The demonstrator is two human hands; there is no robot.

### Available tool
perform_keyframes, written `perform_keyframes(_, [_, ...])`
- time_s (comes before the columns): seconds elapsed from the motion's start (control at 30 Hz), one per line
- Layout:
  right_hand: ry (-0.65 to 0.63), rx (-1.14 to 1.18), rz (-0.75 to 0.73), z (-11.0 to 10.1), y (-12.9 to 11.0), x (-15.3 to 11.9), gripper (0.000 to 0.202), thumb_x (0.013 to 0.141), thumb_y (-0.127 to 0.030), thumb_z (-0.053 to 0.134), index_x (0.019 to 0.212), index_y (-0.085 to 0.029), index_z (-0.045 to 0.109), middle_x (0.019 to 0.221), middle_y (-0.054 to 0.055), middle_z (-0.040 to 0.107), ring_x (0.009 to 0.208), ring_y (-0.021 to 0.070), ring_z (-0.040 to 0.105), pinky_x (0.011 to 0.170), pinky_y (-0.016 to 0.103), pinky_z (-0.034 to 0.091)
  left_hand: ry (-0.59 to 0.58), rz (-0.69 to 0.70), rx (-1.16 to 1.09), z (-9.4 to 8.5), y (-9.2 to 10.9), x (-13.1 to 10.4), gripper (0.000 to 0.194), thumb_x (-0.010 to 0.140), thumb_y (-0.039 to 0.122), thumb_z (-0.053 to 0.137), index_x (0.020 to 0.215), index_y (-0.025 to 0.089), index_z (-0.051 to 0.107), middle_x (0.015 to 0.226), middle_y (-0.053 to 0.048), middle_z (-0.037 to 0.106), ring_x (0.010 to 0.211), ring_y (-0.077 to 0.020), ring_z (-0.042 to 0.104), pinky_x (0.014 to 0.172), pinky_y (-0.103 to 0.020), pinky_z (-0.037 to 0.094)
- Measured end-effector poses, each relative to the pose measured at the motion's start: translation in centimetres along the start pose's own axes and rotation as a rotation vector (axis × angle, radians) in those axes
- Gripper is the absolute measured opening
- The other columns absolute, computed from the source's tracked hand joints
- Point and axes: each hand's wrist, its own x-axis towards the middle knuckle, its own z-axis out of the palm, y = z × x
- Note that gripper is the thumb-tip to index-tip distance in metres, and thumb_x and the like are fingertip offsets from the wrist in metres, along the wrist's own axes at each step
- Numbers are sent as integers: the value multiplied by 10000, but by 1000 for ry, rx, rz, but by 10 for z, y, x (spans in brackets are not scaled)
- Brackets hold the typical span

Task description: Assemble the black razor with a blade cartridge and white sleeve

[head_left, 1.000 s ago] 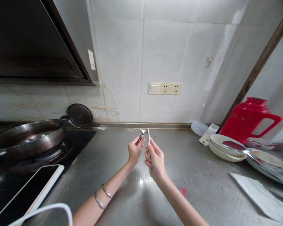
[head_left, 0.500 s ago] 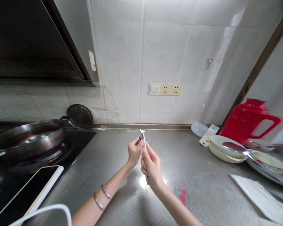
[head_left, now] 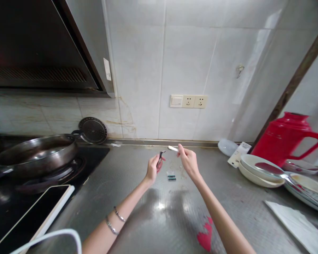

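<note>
My left hand (head_left: 153, 167) is closed around a slim black tool (head_left: 160, 159) with a small shiny metal tip pointing up; its exact kind does not show. My right hand (head_left: 188, 162) pinches a slender white stick-like piece (head_left: 172, 148), its rounded end pointing left toward the black tool. The two pieces are apart, with a small gap between them. On the steel counter below and between my hands lies a small clear packet with dark teal strips (head_left: 171, 176), untouched. My fingers hide part of both held pieces.
A steel pan (head_left: 34, 151) sits on the black stove at left, near a white-edged phone-like device (head_left: 53, 201). At right stand stacked bowls (head_left: 259, 171) and a red thermos jug (head_left: 286, 137). Red scraps (head_left: 205, 237) lie near my right forearm.
My hands have moved apart, parting the black tool and the white piece that were together. The white piece has tipped from upright to nearly level. The small packet is now visible on the counter.
</note>
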Motion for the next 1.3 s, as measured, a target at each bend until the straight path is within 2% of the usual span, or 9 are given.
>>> perform_keyframes(0.13, [31,-146,-93,7,5,3,575,829,-540,348,412,-154,437,414,-23,326,443,84,311,485,231,208,66,-30,63,2,-1,-1,524,757,616,396,502,160,439,388,66,262,346,-44,218,366,-196,149])
perform_keyframes(0.23, [3,-188,-208,12,1,0,554,841,-492,359,400,-158,400,422,-20,323,458,82,290,493,233,204,113,-22,126,4,-2,-1,562,749,637,381,426,177,366,368,53,273,344,-51,235,373,-207,151])
perform_keyframes(0.33, [-17,-206,-297,13,3,0,522,833,-444,391,393,-167,339,417,-21,316,467,87,286,513,235,210,103,0,160,3,-3,-1,585,758,635,362,385,185,333,353,46,270,341,-55,244,380,-216,160])
perform_keyframes(0.67, [-7,-84,-340,15,3,-1,472,813,-373,436,420,-173,266,435,-42,259,467,75,234,525,237,201,55,3,135,3,-7,1,589,783,621,338,382,190,319,326,55,253,310,-48,230,368,-215,159])
perform_keyframes(0.8, [14,-102,-306,16,6,0,474,811,-381,412,418,-176,245,425,-39,258,465,77,234,523,239,205,-43,-37,-6,6,-6,-1,551,782,582,388,403,187,329,322,63,250,287,-40,214,337,-200,127])
perform_keyframes(0.93, [16,-102,-345,18,6,0,474,816,-402,418,433,-172,260,442,-38,290,484,79,269,557,233,241,-167,-250,-245,9,1,-5,532,772,572,417,427,189,287,334,88,181,275,-30,128,311,-179,64])
perform_keyframes(1.07, [27,-71,-391,21,12,2,473,826,-385,433,454,-176,227,452,-48,248,472,75,244,537,241,229,-437,-523,-484,8,11,-8,533,808,488,425,426,182,212,330,91,113,280,-35,75,298,-164,66])
perform_keyframes(1.13, [44,-44,-382,22,16,4,472,827,-378,439,464,-182,207,456,-51,220,466,75,223,513,249,209,-554,-604,-583,7,14,-9,537,827,445,421,422,176,192,328,87,98,279,-38,68,299,-159,65])
perform_keyframes(1.3, [41,34,-381,24,11,1,460,839,-365,435,486,-186,200,480,-50,223,477,74,230,523,248,229,-620,-661,-696,7,16,-11,547,854,412,392,416,174,168,337,83,69,290,-43,34,304,-162,47])
